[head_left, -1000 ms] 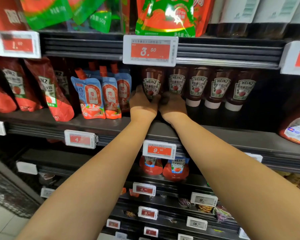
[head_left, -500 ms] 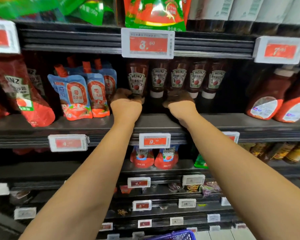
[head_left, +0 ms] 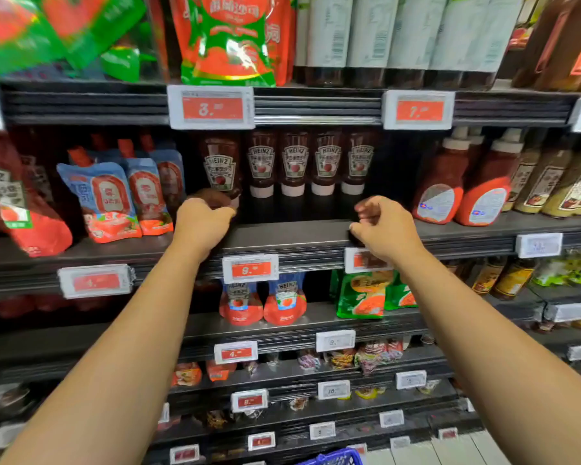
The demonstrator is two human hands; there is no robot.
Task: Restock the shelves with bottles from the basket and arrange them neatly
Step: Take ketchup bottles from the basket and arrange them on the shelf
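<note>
Dark-red ketchup bottle (head_left: 220,167) stands upright, cap down, directly above your left hand (head_left: 203,219); that hand is nearer.
Left fingers (head_left: 212,197) curl round its cap end, gripping; right hand (head_left: 384,226) hangs loosely curled, holding nothing, near the shelf (head_left: 292,234) edge; four matching bottles (head_left: 311,162) stand just right; basket (head_left: 332,458) below.

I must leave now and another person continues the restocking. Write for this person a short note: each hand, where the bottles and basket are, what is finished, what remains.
Left hand: its grip is curled around the cap end of the leftmost Heinz bottle, which stands forward of the row.
Right hand: loosely curled, holds nothing, at the shelf edge.
Four other Heinz bottles stand cap-down in an even row behind.
Basket: only its blue rim shows at the bottom; contents unseen.
Done: five bottles on the shelf.
Left: push the leftmost bottle level with the row, then check the basket.
</note>
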